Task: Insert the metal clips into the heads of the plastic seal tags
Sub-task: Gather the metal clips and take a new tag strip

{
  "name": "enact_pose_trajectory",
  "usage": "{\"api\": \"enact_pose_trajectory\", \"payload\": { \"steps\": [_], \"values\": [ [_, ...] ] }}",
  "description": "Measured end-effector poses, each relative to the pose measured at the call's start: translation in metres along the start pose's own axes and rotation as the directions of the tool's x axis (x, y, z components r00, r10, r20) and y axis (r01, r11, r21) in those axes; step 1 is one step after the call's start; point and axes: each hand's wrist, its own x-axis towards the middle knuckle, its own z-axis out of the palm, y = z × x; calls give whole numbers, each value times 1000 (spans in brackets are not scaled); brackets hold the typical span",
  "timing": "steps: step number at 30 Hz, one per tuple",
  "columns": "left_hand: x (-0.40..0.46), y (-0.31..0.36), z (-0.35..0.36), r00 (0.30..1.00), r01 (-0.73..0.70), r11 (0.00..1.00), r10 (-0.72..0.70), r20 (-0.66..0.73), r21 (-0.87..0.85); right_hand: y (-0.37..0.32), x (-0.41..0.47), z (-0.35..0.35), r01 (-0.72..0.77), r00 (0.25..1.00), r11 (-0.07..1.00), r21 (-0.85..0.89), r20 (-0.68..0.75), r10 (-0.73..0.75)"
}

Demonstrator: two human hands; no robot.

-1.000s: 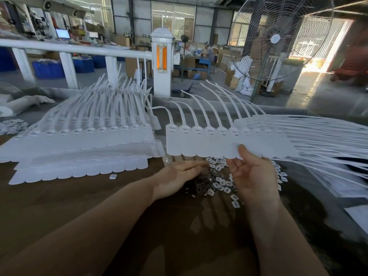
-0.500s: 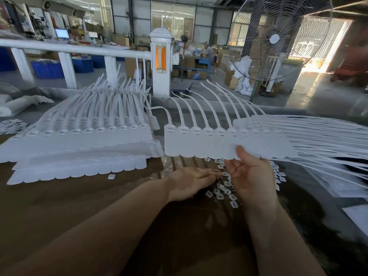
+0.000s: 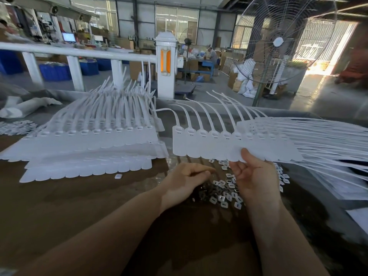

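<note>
My right hand pinches the lower edge of a strip of joined white plastic seal tags and holds it up above the table, heads up, tails curving away. Under it lies a pile of small metal clips. My left hand rests at the left side of that pile, fingers curled over the clips; whether it holds one is hidden. More tag strips lie stacked at left and fanned out at right.
The brown table carries one loose clip below the left stack. Another heap of clips sits at the far left. A white railing and a large fan stand behind the table.
My left hand slid right across the clip pile, then drew back a little with its fingers curling in. The tag strip in my right hand stayed nearly still.
</note>
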Motion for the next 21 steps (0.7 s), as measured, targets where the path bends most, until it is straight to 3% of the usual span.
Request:
{"api": "enact_pose_trajectory", "payload": {
  "steps": [3,5,7,10,14,18,21],
  "values": [
    [0,-2,-3,975,42,984,-78,-207,-172,-2,-1,1,9,1000,1000,9,-14,-9],
    [0,-7,-4,906,74,921,-222,-359,-382,-4,-1,1,23,999,1000,18,-23,-23],
    [0,-10,-8,865,13,774,-326,-382,-633,-5,-2,1,42,999,999,-1,-30,-42],
    [1,-15,-17,893,-67,624,-310,-326,-779,-5,-2,2,61,997,995,-76,-45,-64],
    [-2,-17,-21,918,-190,600,-172,-357,-777,-3,-4,3,102,991,975,-198,-71,-118],
    [-4,-17,-17,900,-197,735,-127,-417,-649,-2,-7,4,132,989,954,-270,-29,-145],
    [-7,-14,-16,894,-216,809,-61,-444,-546,-2,-7,4,124,985,964,-233,-86,-148]
  ]
}}
